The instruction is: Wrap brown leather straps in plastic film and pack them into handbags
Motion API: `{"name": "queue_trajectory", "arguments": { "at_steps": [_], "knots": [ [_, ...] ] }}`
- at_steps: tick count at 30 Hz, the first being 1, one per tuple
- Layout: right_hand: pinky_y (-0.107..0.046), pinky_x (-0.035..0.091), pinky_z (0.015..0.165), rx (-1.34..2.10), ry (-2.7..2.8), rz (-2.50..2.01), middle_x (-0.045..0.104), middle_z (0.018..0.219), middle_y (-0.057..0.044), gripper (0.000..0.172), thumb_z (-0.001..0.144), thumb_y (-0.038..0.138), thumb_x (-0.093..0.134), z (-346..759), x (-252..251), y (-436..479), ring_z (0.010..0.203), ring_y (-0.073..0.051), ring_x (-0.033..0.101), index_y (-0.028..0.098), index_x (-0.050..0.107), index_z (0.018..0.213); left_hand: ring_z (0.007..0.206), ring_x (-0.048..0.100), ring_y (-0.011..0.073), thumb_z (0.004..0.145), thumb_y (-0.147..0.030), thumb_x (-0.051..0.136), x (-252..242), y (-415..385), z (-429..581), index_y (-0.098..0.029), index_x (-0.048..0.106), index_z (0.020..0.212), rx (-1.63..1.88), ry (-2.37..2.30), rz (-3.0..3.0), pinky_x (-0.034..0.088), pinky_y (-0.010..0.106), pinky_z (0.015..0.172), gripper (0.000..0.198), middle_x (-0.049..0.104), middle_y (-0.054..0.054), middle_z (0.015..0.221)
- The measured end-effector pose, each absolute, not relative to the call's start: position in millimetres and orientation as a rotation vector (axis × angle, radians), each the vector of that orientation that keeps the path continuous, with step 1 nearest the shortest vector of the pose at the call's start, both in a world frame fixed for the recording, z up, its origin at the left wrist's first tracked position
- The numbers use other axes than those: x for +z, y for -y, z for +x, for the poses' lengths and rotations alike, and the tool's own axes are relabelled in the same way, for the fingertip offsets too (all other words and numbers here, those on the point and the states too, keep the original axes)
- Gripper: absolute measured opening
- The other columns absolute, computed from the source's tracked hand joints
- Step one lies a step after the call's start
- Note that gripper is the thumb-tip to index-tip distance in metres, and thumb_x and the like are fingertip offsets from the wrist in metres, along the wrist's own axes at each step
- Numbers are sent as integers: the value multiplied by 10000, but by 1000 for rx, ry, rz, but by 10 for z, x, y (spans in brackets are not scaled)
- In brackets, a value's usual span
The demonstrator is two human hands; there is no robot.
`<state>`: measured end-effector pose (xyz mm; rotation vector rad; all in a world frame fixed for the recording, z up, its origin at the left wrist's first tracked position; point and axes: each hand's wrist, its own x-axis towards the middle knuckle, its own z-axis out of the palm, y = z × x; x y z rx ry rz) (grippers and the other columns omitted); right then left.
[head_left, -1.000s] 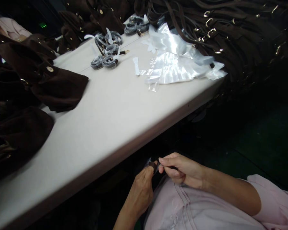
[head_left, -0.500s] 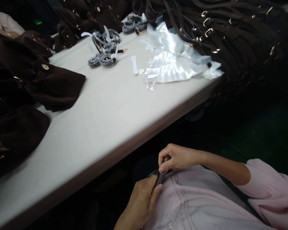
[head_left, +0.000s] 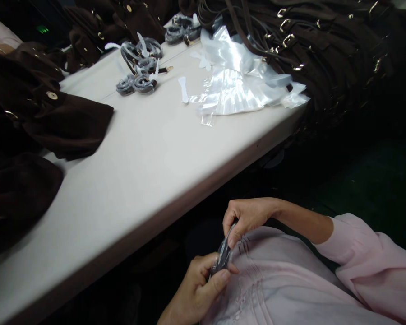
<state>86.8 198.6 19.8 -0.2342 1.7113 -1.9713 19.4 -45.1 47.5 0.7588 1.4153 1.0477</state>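
Close to my body, below the table edge, both hands grip one dark coiled strap (head_left: 222, 258) wrapped in clear plastic. My left hand (head_left: 201, 282) is closed around its lower end, thumb on the near side. At the upper end, my right hand (head_left: 245, 219) pinches it between thumb and fingers. The hands partly cover the strap, so its full shape is hidden. On the table lie several similar wrapped strap coils (head_left: 137, 84) with white ties sticking up.
The white table (head_left: 149, 149) runs diagonally past me. Clear plastic bags (head_left: 237, 85) and a white tie (head_left: 182, 89) lie on it. Brown straps with gold buckles (head_left: 318, 58) are heaped at the right; brown bags (head_left: 77, 122) stand at the left. A person's sleeve (head_left: 2, 31) shows far left.
My left hand has opened its grip a little and turned, and more of the wrapped strap shows between the hands. The view has shifted slightly, moving the table things left.
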Motion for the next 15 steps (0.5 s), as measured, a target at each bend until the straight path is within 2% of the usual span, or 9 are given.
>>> {"name": "queue_trajectory", "arguments": {
  "at_steps": [4, 8, 12, 13, 15],
  "knots": [
    [-175, 398, 600, -2048, -1802, -338, 606, 712, -13, 421, 915, 480, 624, 810, 195, -1997, 644, -95, 526, 103, 716, 752, 440, 365, 58, 908, -462, 613, 370, 459, 261, -139, 689, 982, 1372, -1211, 460, 418, 201, 546, 339, 422, -55, 483],
    [-189, 405, 614, -2124, -1796, -312, 582, 700, -16, 483, 930, 523, 585, 780, 211, -1950, 638, -97, 515, 101, 685, 716, 434, 391, 53, 890, -449, 652, 374, 425, 302, -151, 699, 995, 1521, -1148, 377, 439, 196, 560, 319, 440, -53, 461],
    [-178, 358, 512, -2358, -1750, -93, 519, 610, 23, 441, 909, 532, 614, 811, 213, -1767, 539, -81, 451, 100, 703, 891, 444, 408, 58, 894, -454, 645, 525, 364, 290, -161, 713, 986, 1693, -1088, 325, 432, 176, 549, 315, 410, -54, 444],
    [-181, 367, 513, -2438, -1757, -48, 531, 625, 19, 445, 920, 533, 597, 825, 210, -1701, 546, -85, 464, 103, 707, 951, 452, 405, 58, 907, -444, 629, 571, 345, 278, -157, 711, 1010, 1745, -1075, 302, 433, 172, 552, 315, 398, -55, 450],
    [-209, 447, 613, -2562, -1837, -32, 623, 777, -27, 442, 925, 520, 599, 853, 201, -1563, 682, -123, 565, 122, 695, 1092, 484, 415, 63, 926, -410, 608, 658, 306, 247, -145, 698, 1079, 1849, -1052, 253, 453, 171, 576, 319, 393, -51, 490]
  ]
}}
